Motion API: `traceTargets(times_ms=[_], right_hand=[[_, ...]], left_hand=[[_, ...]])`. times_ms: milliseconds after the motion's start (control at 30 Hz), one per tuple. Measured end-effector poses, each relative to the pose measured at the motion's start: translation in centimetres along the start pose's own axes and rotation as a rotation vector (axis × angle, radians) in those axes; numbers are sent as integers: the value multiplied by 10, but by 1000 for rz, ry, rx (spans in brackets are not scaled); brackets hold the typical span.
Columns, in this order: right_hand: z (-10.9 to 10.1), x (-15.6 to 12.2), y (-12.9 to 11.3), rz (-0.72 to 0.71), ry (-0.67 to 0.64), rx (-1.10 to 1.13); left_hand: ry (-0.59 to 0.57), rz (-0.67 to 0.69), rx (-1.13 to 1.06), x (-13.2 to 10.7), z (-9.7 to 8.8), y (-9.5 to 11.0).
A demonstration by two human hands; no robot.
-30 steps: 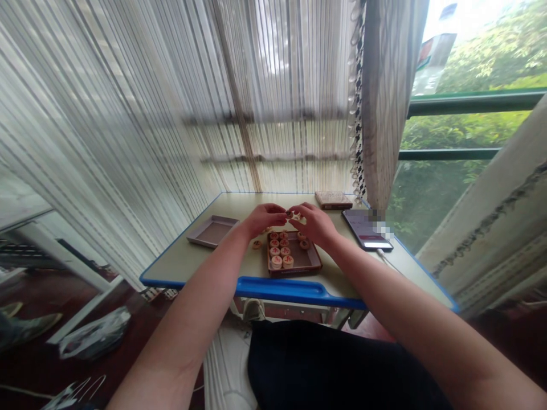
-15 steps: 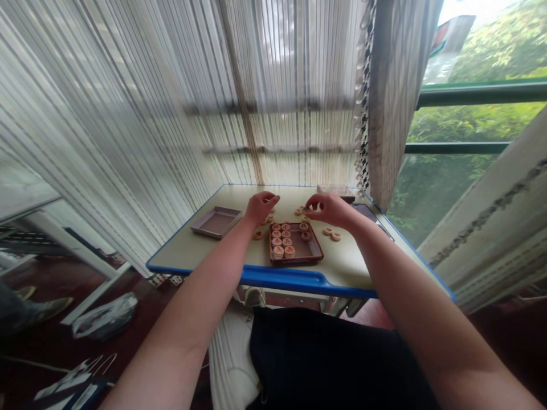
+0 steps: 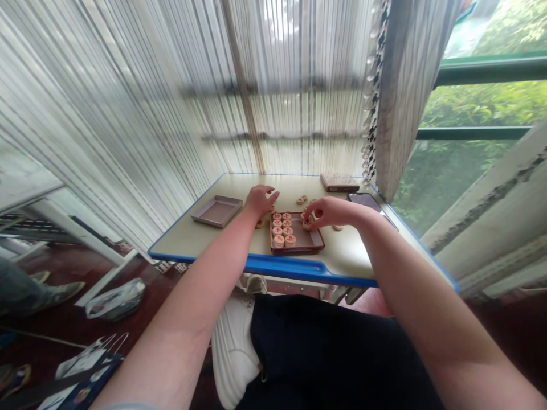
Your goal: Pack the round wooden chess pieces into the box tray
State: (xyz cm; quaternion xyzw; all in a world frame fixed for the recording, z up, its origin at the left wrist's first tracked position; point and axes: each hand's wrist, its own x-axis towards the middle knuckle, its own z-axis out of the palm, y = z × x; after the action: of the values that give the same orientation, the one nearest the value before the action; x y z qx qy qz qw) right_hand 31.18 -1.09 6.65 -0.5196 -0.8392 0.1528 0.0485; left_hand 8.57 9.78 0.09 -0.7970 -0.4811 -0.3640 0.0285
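Note:
A shallow brown box (image 3: 306, 241) on the table holds rows of round wooden Chinese chess pieces (image 3: 288, 231) with red characters on its left side. My right hand (image 3: 327, 213) is over the box's right side, thumb and fingertips closed on a dark-marked Chinese chess piece (image 3: 306, 225). Beyond the box's left corner, my left hand (image 3: 261, 201) hovers with thumb and fingers apart, nothing visible between them. Close by it lie loose pieces (image 3: 259, 224), partly hidden. More loose pieces (image 3: 302, 200) sit behind the box, and one (image 3: 337, 228) shows beneath my right wrist.
An empty shallow tray (image 3: 217, 210) lies at the table's left. A patterned box (image 3: 339, 182) stands at the back right, near a dark phone-like slab (image 3: 364, 202). The blue table edge (image 3: 286, 265) runs along the front. Hanging string curtains (image 3: 299, 114) border the far side.
My right hand has come from the loose pieces behind the box to its right side, with a piece in its fingers. My left hand's fingers have spread apart. The view has tilted slightly down.

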Motion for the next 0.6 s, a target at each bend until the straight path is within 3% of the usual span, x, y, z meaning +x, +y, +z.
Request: traceTargets(times_ms=[267,600], right_hand=[[0,1,-1,16,18,-28],[2,3,0,-1,18,-42]], left_hand=[[12,-79,29,0,-4,0],[0,-82,17,1,-4,0]])
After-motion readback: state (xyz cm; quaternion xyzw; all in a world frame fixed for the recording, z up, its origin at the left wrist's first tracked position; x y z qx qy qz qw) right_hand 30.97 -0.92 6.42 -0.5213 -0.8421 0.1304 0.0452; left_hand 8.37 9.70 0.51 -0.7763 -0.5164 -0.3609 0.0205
